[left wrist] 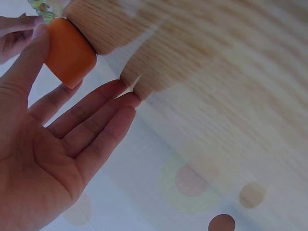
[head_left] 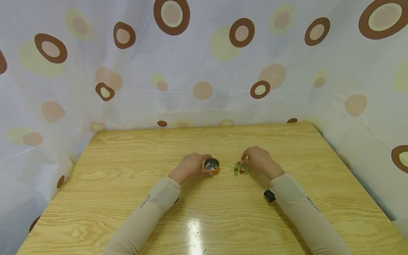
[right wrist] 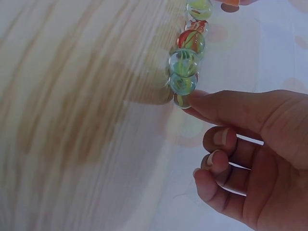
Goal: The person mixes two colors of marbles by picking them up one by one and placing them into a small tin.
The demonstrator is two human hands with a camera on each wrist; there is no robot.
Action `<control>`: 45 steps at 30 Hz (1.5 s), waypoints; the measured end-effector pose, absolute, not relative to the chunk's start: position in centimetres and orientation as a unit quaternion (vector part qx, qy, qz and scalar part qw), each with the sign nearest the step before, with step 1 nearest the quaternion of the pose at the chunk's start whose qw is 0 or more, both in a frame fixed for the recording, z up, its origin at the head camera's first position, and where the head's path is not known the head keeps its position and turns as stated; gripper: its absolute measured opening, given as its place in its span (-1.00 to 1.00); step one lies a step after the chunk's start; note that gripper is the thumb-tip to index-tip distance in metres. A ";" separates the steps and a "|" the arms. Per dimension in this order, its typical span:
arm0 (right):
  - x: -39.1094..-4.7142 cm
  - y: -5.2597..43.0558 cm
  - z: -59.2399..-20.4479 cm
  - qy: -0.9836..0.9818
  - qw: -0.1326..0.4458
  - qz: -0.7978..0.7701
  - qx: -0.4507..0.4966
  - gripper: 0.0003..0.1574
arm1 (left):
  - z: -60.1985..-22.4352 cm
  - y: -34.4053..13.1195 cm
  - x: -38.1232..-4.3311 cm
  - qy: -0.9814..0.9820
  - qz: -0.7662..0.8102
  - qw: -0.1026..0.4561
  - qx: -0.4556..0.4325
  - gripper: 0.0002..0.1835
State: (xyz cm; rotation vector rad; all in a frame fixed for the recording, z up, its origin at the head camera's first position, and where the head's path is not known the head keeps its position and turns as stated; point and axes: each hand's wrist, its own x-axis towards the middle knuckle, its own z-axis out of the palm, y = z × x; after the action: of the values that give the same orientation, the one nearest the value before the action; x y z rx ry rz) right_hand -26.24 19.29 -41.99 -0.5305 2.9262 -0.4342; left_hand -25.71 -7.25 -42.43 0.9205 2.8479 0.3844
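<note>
My left hand [head_left: 191, 165] grips a small round orange tin [head_left: 216, 171] between thumb and index finger, while its other fingers stretch out loosely below. The tin stands on the table, its dark shiny inside facing up with a few glass marbles in it. To its right lies a small cluster of clear glass marbles [right wrist: 184, 62] with green, yellow and red swirls. At the cluster's edge my right hand [head_left: 259, 159] pinches one marble [right wrist: 182, 100] with thumb and index fingertips. The remaining fingers of that hand are curled in.
Both hands work over a light wood-grain table [head_left: 127, 152]. A white curtain [head_left: 204, 106] with brown and yellow ovals hangs behind it and along both sides. A black wrist device [head_left: 269, 196] sits under the right sleeve.
</note>
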 end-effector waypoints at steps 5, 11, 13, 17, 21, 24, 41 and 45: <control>-26.1 19.2 -41.9 0.971 0.067 -0.146 -0.179 -0.82 | -42.4 -7.2 -25.6 0.943 0.129 0.064 0.301 -0.33; -26.0 19.2 -41.9 0.970 0.067 -0.147 -0.182 -0.83 | -42.3 -7.1 -25.5 0.944 0.132 0.070 0.294 -0.31; -26.0 19.2 -41.9 0.970 0.066 -0.147 -0.185 -0.83 | -42.3 -7.1 -25.5 0.945 0.131 0.071 0.292 -0.31; -26.0 19.3 -42.0 0.969 0.064 -0.146 -0.186 -0.84 | -42.3 -7.1 -25.5 0.945 0.129 0.069 0.292 -0.31; -26.0 19.3 -42.0 0.969 0.062 -0.147 -0.188 -0.84 | -42.3 -7.1 -25.5 0.945 0.130 0.067 0.293 -0.31; -26.0 19.3 -42.0 0.969 0.061 -0.148 -0.189 -0.84 | -42.3 -7.1 -25.5 0.945 0.132 0.068 0.293 -0.31; -26.0 18.4 -41.3 0.963 0.021 -0.178 -0.199 -0.75 | -42.5 -7.1 -25.7 0.944 0.129 0.065 0.296 -0.32; -25.6 17.7 -40.9 0.961 0.006 -0.188 -0.205 -0.74 | -42.4 -7.1 -25.6 0.945 0.128 0.066 0.292 -0.31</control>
State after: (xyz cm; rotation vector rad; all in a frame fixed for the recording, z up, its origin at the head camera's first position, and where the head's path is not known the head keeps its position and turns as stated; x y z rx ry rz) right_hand -25.61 17.67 -40.91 -0.6422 3.0063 -0.5876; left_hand -25.64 -7.08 -42.41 0.8818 2.8510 0.3872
